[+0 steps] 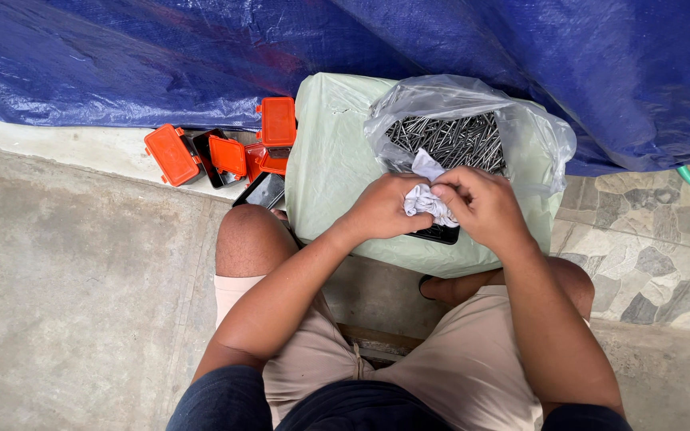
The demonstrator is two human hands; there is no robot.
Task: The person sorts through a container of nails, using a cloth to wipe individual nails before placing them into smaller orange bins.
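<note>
The rag (pixel 427 201) pinched between the left hand (pixel 382 209) and right hand (pixel 485 206) is soft, crumpled, matt pale cloth, over a glossy black plastic tray (pixel 439 234). The nails (pixel 453 140) are dull grey metal inside a thin, clear, crinkled plastic bag (pixel 537 140), on a smooth pale-green woven sack (pixel 329 168). The orange boxes (pixel 201 153) are smooth hard plastic, the tarp (pixel 201 56) shiny wrinkled blue sheeting, the floor (pixel 73 279) rough matt concrete.

Orange boxes (pixel 225 152) crowding left side
</note>
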